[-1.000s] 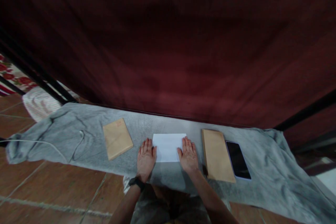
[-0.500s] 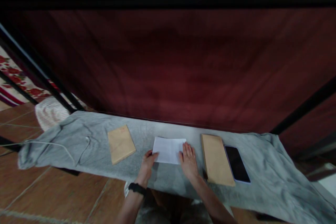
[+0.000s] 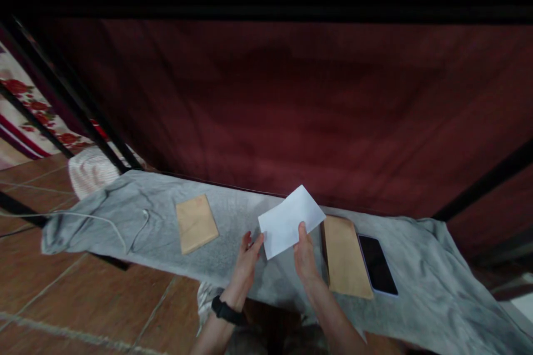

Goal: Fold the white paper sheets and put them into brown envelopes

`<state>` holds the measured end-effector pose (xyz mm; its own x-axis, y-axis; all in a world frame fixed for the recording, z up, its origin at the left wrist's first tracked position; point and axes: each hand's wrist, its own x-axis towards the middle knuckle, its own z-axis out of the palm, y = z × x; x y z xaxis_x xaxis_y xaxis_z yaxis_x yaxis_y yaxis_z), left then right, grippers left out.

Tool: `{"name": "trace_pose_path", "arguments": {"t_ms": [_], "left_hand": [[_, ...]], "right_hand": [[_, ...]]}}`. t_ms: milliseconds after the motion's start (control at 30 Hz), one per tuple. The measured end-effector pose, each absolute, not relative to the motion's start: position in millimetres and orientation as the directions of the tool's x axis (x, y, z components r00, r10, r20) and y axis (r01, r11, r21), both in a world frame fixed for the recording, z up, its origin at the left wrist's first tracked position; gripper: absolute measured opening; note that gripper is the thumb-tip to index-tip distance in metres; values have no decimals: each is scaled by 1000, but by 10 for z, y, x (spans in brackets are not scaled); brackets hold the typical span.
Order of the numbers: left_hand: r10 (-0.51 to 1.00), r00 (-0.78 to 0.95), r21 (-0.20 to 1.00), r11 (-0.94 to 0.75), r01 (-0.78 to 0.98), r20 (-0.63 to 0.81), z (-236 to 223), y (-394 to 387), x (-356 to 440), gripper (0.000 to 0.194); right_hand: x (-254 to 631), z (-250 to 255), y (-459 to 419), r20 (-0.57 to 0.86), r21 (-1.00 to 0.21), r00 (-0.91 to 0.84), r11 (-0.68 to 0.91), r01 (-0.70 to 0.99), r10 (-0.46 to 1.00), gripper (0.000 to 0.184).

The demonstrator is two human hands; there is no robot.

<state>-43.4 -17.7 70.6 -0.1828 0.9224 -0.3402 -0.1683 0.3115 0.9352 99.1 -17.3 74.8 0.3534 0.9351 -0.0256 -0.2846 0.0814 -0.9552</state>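
A white sheet of paper (image 3: 289,221), which looks folded, is tilted above the grey cloth. My right hand (image 3: 305,255) grips its lower right edge, thumb on top and the other fingers hidden beneath. Beside the sheet's left edge is my left hand (image 3: 246,260), wearing a black wristband; its thumb and fingers are apart, and whether the thumb touches the paper I cannot tell. To the left lies a brown paper envelope (image 3: 196,224) or packet. A longer stack of brown envelopes (image 3: 347,258) lies just right of my right hand.
A dark-screened phone (image 3: 378,264) lies right of the brown stack. Grey cloth (image 3: 425,266) covers the narrow bench. A white cable (image 3: 106,221) crosses its left end. Behind rises a dark red panel (image 3: 266,105) with black metal posts; tiled floor (image 3: 104,299) shows below left.
The white paper has been lifted from the cloth and turned, its right end raised. My right hand went from lying flat on it to gripping it; my left hand's fingers have spread.
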Motion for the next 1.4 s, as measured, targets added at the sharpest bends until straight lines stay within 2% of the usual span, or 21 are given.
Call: {"name": "trace_pose_path", "arguments": {"t_ms": [100, 167, 267, 333, 400, 467, 567, 600, 633, 700, 800, 867, 967, 1100, 1400], "left_hand": [[910, -61, 885, 380, -267, -410, 412, -204, -437, 59], [929, -75, 919, 342, -195, -362, 306, -174, -470, 64], [982, -94, 974, 179, 142, -167, 243, -72, -595, 66], [998, -45, 929, 48, 366, -34, 208, 0, -692, 62], [999, -17, 851, -34, 524, 50, 157, 45, -762, 59], [997, -6, 768, -61, 638, 83, 101, 51, -790, 58], [995, 21, 644, -78, 761, 96, 53, -4, -774, 56], [993, 26, 595, -90, 799, 115, 50, -33, -756, 54], [989, 31, 539, -105, 836, 145, 53, -63, -731, 53], [972, 59, 425, -154, 892, 227, 64, -113, -649, 53], [939, 174, 337, -273, 901, 295, 61, -138, -437, 54], [918, 270, 333, -361, 871, 289, 37, -119, -270, 50], [912, 331, 341, -400, 851, 244, -17, -68, -100, 52], [924, 322, 326, -375, 867, 207, -79, -17, -123, 57], [943, 194, 270, -268, 925, 271, -119, 0, -478, 58]], "right_hand": [[1013, 610, -242, -173, -921, 285, -53, -385, 943, 72], [1058, 484, -362, -265, -915, 225, -172, -364, 938, 66], [1193, 332, -620, -410, -876, 32, -384, -291, 911, 52], [1284, 291, -784, -502, -823, -164, -527, -211, 849, 47], [1330, 300, -874, -516, -813, -294, -568, -127, 805, 46], [1318, 330, -847, -454, -869, -283, -489, -67, 845, 47], [1239, 337, -617, -274, -961, -70, -269, 69, 959, 50], [1210, 316, -521, -150, -963, 37, -154, 223, 988, 50], [1184, 282, -429, -31, -922, 87, -63, 383, 996, 51], [1141, 184, -288, 168, -732, 85, 66, 679, 982, 53], [1097, 4, -206, 227, -446, -5, 109, 888, 974, 53], [1082, -95, -209, 210, -330, -52, 120, 936, 976, 53], [1083, -177, -229, 180, -253, -96, 140, 957, 979, 53], [1107, -194, -222, 189, -233, -92, 136, 963, 978, 52], [1312, -263, -292, 312, -238, 40, 38, 971, 949, 53]]}}
